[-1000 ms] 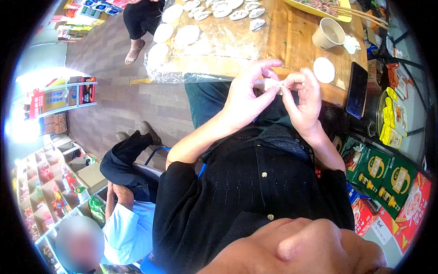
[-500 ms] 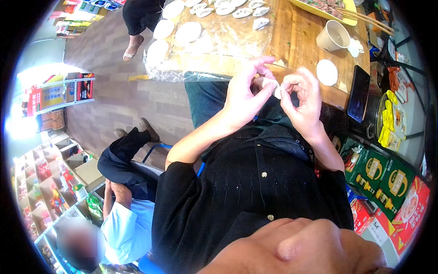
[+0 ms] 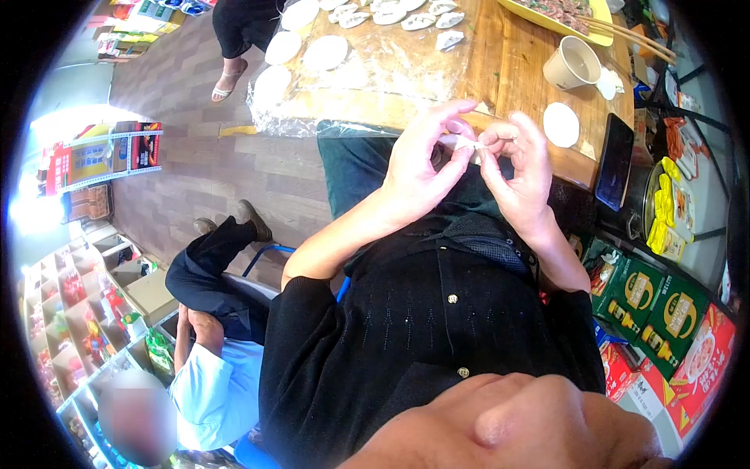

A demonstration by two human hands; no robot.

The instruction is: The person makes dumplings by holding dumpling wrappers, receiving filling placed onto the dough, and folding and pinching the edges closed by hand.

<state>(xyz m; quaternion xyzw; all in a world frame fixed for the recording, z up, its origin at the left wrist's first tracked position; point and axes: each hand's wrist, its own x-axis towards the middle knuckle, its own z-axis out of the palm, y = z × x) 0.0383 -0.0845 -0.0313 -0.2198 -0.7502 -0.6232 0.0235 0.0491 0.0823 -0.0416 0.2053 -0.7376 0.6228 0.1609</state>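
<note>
Between my two hands, just off the table's front edge, is a small white dumpling [image 3: 464, 143]. My left hand [image 3: 426, 160] has its fingers and thumb curled round one side of it. The thumb and fingertips of my right hand [image 3: 517, 168] pinch its other end. Part of the dumpling is hidden by my fingers. A round white wrapper [image 3: 561, 125] lies on the wooden table [image 3: 508, 74] to the right of my hands. Several folded dumplings [image 3: 418, 21] and flat wrappers [image 3: 326, 53] rest on plastic film farther back.
A paper cup [image 3: 573, 62] stands at the right, near a yellow tray of filling [image 3: 562, 17] with chopsticks [image 3: 625, 35] across it. A phone [image 3: 615, 162] lies at the table's right edge. One person [image 3: 215, 391] sits at the lower left; another's leg shows at the top.
My fingers have shifted slightly along the dumpling's edge, my thumbs moving a little. Both hands stay in about the same place. The table has drifted slightly in view.
</note>
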